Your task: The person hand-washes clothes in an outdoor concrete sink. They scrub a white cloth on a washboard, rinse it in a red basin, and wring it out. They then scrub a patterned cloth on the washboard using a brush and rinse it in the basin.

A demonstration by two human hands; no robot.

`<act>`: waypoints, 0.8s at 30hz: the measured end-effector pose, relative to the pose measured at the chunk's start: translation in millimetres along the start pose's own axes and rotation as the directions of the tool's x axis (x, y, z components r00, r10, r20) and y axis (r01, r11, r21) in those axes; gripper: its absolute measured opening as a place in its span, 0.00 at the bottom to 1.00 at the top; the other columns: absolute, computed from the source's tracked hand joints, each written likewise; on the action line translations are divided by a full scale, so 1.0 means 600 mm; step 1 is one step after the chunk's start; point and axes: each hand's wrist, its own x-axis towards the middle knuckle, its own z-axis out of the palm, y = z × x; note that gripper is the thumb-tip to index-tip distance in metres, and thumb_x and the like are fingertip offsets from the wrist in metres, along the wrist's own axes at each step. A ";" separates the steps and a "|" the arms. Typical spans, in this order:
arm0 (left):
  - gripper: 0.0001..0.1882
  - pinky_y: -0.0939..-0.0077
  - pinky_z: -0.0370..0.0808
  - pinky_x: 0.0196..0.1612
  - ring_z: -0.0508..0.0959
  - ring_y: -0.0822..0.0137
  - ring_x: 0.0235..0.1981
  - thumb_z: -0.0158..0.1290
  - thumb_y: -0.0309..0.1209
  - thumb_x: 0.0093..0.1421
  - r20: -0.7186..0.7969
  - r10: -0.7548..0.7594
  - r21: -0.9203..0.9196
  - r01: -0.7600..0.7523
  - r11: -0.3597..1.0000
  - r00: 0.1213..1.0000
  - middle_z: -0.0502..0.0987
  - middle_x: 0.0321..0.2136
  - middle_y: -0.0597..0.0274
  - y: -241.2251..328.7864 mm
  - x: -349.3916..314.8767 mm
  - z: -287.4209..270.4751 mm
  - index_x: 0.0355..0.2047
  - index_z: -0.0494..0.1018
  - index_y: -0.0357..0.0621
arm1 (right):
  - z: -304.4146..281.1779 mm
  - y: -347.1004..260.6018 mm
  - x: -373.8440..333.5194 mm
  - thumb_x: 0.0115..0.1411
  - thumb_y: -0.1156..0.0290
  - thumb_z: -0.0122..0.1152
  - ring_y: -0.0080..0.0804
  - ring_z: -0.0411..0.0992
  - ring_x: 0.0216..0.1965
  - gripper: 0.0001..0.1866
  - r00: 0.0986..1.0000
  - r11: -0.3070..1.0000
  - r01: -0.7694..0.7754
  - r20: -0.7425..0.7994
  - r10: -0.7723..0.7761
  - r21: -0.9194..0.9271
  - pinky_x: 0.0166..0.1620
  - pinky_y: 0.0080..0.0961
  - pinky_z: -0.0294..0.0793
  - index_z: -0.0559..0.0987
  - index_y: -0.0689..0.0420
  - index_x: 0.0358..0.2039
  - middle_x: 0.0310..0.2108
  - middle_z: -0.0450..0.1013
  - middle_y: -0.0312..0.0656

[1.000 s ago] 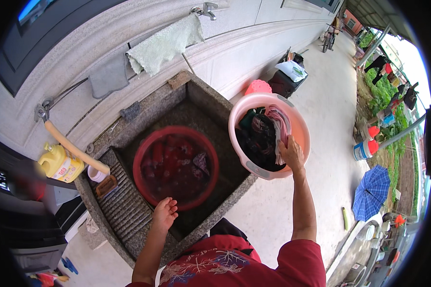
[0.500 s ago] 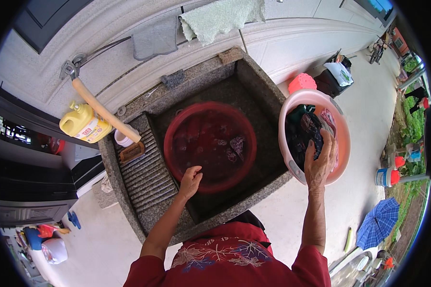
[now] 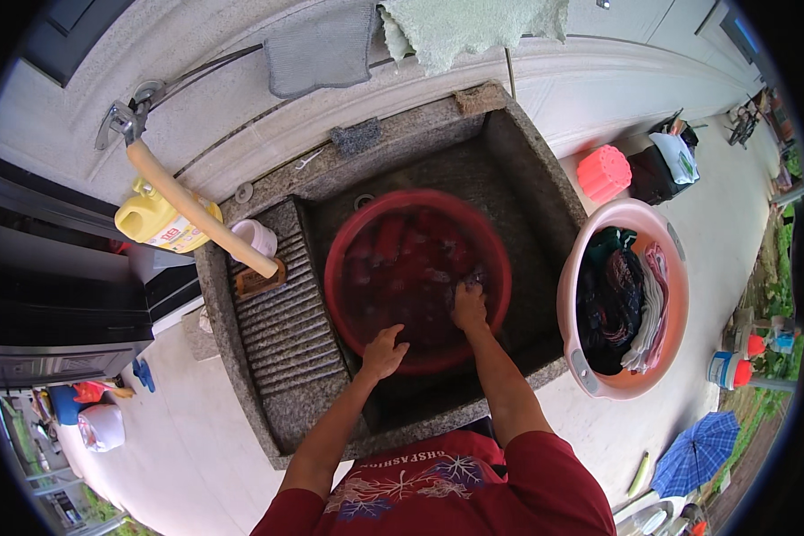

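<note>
Stone sink (image 3: pixel 534 165) with a ribbed washboard slab (image 3: pixel 281 335) at left, rough and probably far too heavy to shift. Inside, a round red basin (image 3: pixel 334 295) of murky reddish water: likely heavy and apt to slosh, so best held level by opposite sides of the rim. At the sink's right side, a pink tub (image 3: pixel 570 299) with dark garments (image 3: pixel 609 304) and pink-and-white ones heaped in it. Under the water in the red basin, red garments (image 3: pixel 389 243): probably limp, slippery and weighty with water; best gathered in a broad bunch, not by one hem. Right hand (image 3: pixel 470 306) at the basin's right, fingers at or under the water; cannot tell whether clamped on cloth. Left hand (image 3: pixel 385 351) at the near-left rim, fingers loosely curled, seemingly holding nothing.
</note>
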 end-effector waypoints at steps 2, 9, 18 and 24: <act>0.26 0.59 0.66 0.54 0.69 0.51 0.53 0.50 0.41 0.59 0.011 -0.016 -0.041 0.017 0.999 1.000 0.68 0.53 0.52 0.007 0.002 0.005 0.56 0.64 0.45 | 0.040 0.023 0.007 0.50 0.78 0.55 0.48 0.71 0.42 0.20 0.999 0.999 0.037 0.021 -0.038 0.030 0.46 0.39 0.72 0.70 0.56 0.46 0.40 0.69 0.49; 0.27 0.58 0.69 0.52 0.74 0.56 0.47 0.49 0.49 0.59 0.214 -0.286 -0.782 0.339 0.524 0.934 0.71 0.49 0.53 0.031 0.025 -0.003 0.55 0.65 0.48 | -0.077 -0.028 -0.019 0.45 0.82 0.49 0.20 0.64 0.28 0.15 0.934 0.360 -0.104 0.215 -0.285 0.927 0.32 0.21 0.65 0.72 0.59 0.36 0.25 0.68 0.32; 0.25 0.71 0.76 0.38 0.77 0.65 0.33 0.41 0.47 0.66 -0.023 0.372 -0.972 0.066 -0.226 0.928 0.76 0.36 0.58 0.081 0.056 -0.018 0.56 0.63 0.46 | -0.182 -0.184 -0.185 0.44 0.71 0.60 0.46 0.71 0.33 0.15 0.674 0.382 0.685 -0.340 -0.656 0.620 0.36 0.34 0.69 0.72 0.57 0.35 0.32 0.71 0.49; 0.19 0.67 0.75 0.44 0.76 0.64 0.38 0.39 0.43 0.67 -0.002 0.120 -0.963 0.031 -0.269 0.993 0.75 0.40 0.61 0.119 0.025 -0.033 0.50 0.68 0.47 | -0.140 -0.193 -0.103 0.55 0.59 0.58 0.52 0.70 0.23 0.14 0.801 0.640 0.598 -0.372 -0.469 0.482 0.28 0.42 0.68 0.72 0.57 0.29 0.18 0.70 0.50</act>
